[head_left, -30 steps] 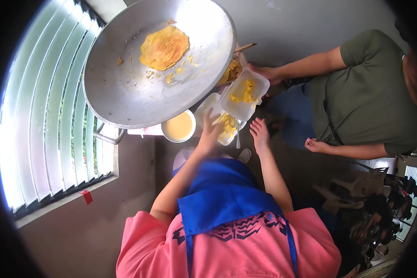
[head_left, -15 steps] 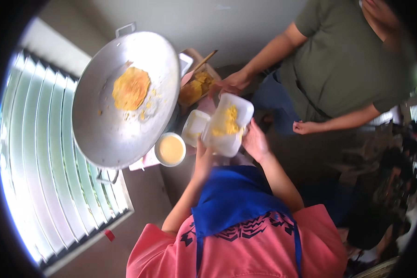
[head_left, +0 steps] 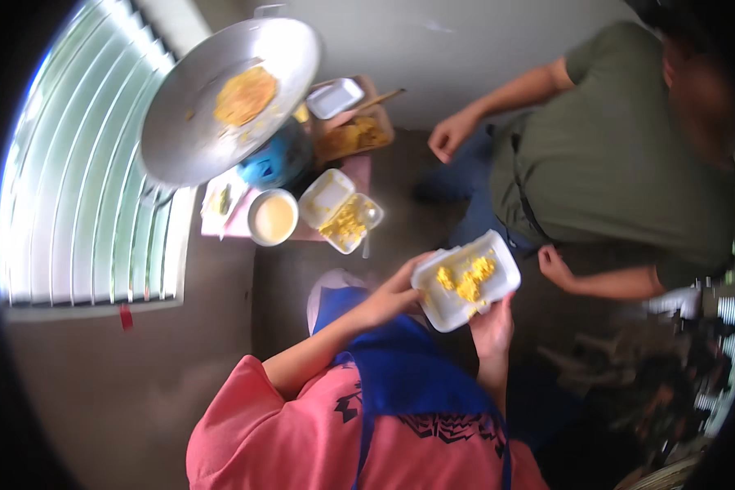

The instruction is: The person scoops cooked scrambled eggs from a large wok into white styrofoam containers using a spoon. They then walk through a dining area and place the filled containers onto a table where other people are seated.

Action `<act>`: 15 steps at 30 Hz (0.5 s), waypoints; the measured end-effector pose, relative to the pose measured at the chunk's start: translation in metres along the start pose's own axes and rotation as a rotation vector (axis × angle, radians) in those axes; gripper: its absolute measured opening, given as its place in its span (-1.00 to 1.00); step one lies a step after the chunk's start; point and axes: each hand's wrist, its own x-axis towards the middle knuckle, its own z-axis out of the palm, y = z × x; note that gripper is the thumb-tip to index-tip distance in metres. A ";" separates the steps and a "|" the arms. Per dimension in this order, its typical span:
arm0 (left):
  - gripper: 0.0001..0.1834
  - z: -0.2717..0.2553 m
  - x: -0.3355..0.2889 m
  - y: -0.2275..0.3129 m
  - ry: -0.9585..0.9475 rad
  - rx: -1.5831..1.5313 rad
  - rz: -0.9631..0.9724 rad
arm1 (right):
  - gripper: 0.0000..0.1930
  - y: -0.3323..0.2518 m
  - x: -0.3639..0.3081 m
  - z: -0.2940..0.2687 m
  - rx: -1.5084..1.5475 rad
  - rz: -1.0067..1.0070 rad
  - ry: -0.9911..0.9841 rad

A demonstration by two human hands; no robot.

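My left hand [head_left: 403,287] and my right hand [head_left: 492,328] grip a white foam tray [head_left: 444,310] from opposite sides, the left at its left end and the right under its near right corner. Yellow crumbly food bits [head_left: 469,282] lie in the tray, tilted toward me. On the table to the left sits an opened white foam box [head_left: 327,196] with similar yellow bits in one half. Beside it stands a round container [head_left: 274,219] of creamy pale liquid. A wide metal pan [head_left: 192,102] holds a browned flat cake [head_left: 246,95].
A blue rounded object [head_left: 261,167] shows under the pan. Behind the foam box is a carton [head_left: 379,98] with orange-brown fried pieces, a white tray [head_left: 336,97] and a wooden stick. A person in a green shirt [head_left: 604,155] stands at the right. A louvred window [head_left: 82,188] is at the left.
Both my hands have carried the foam tray rightward and nearer to me, away from the table. My view has turned to the right. The other person's hand has drawn back from the table.
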 end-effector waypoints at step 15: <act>-0.19 -0.265 -0.087 -0.110 1.071 0.301 -0.475 | -0.42 -0.015 0.005 0.015 -0.048 0.008 -0.098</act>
